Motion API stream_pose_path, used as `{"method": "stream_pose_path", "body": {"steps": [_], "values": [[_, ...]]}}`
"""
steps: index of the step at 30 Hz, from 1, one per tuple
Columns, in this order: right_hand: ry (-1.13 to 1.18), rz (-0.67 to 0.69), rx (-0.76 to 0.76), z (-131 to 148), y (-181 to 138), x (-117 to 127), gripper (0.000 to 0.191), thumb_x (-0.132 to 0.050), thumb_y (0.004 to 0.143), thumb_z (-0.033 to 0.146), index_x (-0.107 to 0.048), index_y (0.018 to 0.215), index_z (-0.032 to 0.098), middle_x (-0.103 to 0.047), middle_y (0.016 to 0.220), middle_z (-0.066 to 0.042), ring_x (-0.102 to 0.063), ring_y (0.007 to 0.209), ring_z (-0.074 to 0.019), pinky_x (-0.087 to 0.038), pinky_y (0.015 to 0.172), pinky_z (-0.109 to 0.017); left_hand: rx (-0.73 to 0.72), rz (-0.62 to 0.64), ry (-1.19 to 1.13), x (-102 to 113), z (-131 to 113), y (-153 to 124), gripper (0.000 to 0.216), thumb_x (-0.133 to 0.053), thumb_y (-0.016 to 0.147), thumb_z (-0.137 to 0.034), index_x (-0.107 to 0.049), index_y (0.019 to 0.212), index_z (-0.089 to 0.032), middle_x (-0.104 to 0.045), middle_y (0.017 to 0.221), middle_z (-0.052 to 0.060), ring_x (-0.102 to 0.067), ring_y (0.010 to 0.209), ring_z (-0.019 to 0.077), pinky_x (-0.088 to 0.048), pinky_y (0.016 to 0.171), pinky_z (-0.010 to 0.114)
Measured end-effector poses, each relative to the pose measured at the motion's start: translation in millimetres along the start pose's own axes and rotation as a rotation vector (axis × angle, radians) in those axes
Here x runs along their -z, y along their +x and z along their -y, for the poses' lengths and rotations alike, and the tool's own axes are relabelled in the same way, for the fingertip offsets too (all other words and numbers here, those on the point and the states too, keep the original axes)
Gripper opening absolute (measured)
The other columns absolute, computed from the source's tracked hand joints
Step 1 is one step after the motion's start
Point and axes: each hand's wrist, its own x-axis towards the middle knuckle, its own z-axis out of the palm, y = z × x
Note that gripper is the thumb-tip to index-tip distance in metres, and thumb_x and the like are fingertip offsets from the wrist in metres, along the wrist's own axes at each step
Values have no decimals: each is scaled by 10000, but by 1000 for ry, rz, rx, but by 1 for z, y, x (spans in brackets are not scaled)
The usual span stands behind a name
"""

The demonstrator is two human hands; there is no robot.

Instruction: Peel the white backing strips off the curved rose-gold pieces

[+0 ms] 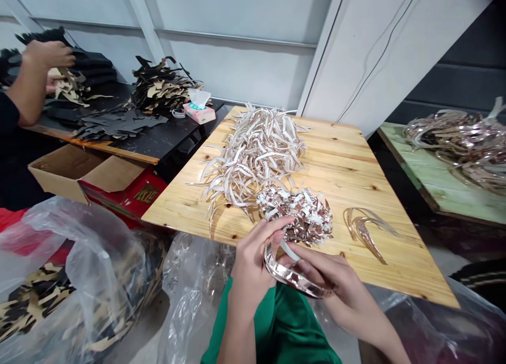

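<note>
Head view: left hand and right hand grip a curved rose-gold metallic strip at the edge of a pale pine tabletop.

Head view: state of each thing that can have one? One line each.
left hand: curled around the rose-gold strip
right hand: pinching the same strip
rose-gold strip: bent into a curve
pale strip heap: loose on the wooden table
foil-flecked clump: bunched together
tissue box: open, tissue sticking out
cardboard box: flaps open
clear plastic bag: full of dark patterned scraps
co-worker's hand: on black pieces
</note>
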Motion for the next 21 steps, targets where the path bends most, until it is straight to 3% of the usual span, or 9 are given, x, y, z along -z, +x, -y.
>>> {"method": "stream_pose_path", "body": {"steps": [5,9,12,15,17,19,21], "values": [[87,-171,-182,-1,1,-5,340,-644,1149,275,-807,1446,295,-923,1147,-59,-896,919,-211,-710,858,-263,-105,39,10,-3,-6,-6,338,-585,1185,-365,-816,1428,-322,-759,1106,56,-748,907,166,-605,814,238],[-93,-252,-181,-1,3,-8,327,-619,1131,272,-803,1393,205,-909,1077,-90,-878,890,-221,-696,834,-274,-106,48,-4,-7,-20,-11,338,-558,1198,-405,-835,1374,-325,-779,1118,38,-783,965,163,-593,843,237],[-139,-272,-171,0,0,-10,324,-608,1140,271,-763,1422,233,-847,892,-29,-813,747,-182,-649,731,-250,-22,23,70,-6,-27,-12,358,-508,1209,-386,-830,1345,-307,-815,1135,46,-799,1005,196,-586,860,280],[47,-194,-154,3,-9,-12,442,-572,1178,285,-593,1617,331,-726,754,41,-714,643,-160,-605,669,-254,115,-22,235,1,-28,-15,441,-491,1200,-446,-832,1003,-246,-832,913,58,-793,832,234,-547,733,326],[211,-136,-179,5,-17,-14,524,-543,1197,309,-464,1711,367,-696,770,37,-698,663,-174,-608,678,-283,209,26,357,8,-30,-19,569,-494,1184,-528,-701,733,-249,-754,668,33,-729,623,233,-467,629,344],[341,-91,-217,8,-21,-15,570,-535,1204,338,-398,1756,373,-688,788,23,-703,680,-188,-612,672,-307,273,116,434,14,-33,-23,641,-476,1178,-575,-582,632,-256,-659,533,10,-651,489,219,-389,572,352],[404,-30,-223,10,-21,-15,618,-548,1203,337,-356,1788,397,-708,797,17,-699,683,-190,-615,687,-326,245,160,473,16,-36,-26,608,-464,1182,-543,-547,652,-256,-632,529,1,-617,463,207,-347,552,348]]}}
